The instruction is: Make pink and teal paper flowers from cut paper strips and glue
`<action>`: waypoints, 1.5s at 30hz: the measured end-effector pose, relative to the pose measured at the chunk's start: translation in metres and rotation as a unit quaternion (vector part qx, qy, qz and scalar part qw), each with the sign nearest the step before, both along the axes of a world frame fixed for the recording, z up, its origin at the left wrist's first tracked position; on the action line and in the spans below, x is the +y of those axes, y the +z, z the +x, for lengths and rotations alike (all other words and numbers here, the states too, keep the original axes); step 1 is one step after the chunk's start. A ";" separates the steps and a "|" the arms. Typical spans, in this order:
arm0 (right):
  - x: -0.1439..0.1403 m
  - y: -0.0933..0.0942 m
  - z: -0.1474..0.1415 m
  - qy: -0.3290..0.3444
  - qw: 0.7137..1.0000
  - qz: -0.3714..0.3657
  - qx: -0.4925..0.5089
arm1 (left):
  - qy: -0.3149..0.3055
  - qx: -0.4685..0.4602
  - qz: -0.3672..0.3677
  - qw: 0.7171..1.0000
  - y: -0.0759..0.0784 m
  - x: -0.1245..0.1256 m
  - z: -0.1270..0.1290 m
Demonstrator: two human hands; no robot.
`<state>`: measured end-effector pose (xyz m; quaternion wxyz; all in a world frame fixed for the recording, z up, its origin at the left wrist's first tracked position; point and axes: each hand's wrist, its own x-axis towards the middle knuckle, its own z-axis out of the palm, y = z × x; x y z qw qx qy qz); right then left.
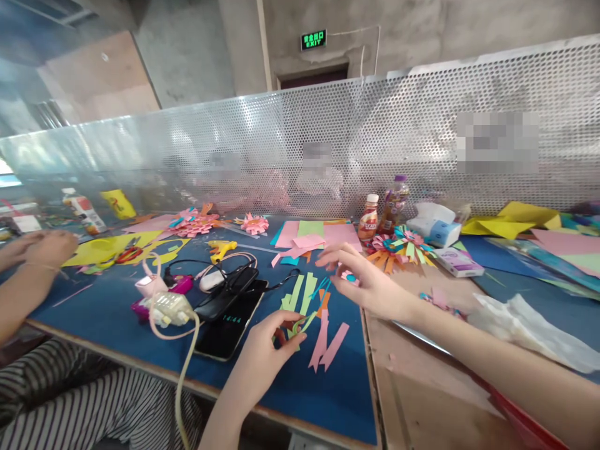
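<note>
Poking out of left grip (270, 342): pinched green paper strip (309, 322).

Visible are the wearer's two hands (274, 344) (363, 281), three bottles (84, 212) (369, 220) (396, 199), one glue gun (224, 247) and one exit sign (313, 40).

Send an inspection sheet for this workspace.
Surface: blue tabletop, brown board beside it.
Materials: green strips and pink strips near the hands.
Clutter: phone, glue gun, scissors, bottles.
Hands: left hand pinches a thin green strip; right hand open, apparently empty.
Cables: pale cable hangs over the near edge; black cable beside the phone.
Surroundings: perforated panel behind, exit sign above, co-worker's hands at left.
</note>
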<state>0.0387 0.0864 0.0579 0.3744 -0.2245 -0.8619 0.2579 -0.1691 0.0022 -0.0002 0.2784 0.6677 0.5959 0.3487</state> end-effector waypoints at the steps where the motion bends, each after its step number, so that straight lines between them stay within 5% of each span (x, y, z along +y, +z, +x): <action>1: -0.005 -0.007 0.000 -0.024 1.000 -0.007 0.004 | 0.001 0.004 0.000 1.000 0.000 0.000 0.000; 6: -0.035 -0.054 0.001 -0.100 0.995 -0.012 0.024 | -0.018 0.032 -0.004 0.999 0.000 -0.001 0.002; 10: -0.046 -0.072 0.000 -0.090 0.993 -0.066 0.030 | -0.060 0.019 -0.013 0.998 0.000 -0.003 0.006; 15: -0.045 -0.073 -0.003 -0.048 0.991 -0.120 0.021 | -0.072 0.022 -0.027 0.997 0.004 -0.005 0.009; 45: -0.048 -0.065 0.001 0.034 0.984 -0.170 0.045 | -0.131 0.014 -0.062 0.989 0.015 -0.009 0.012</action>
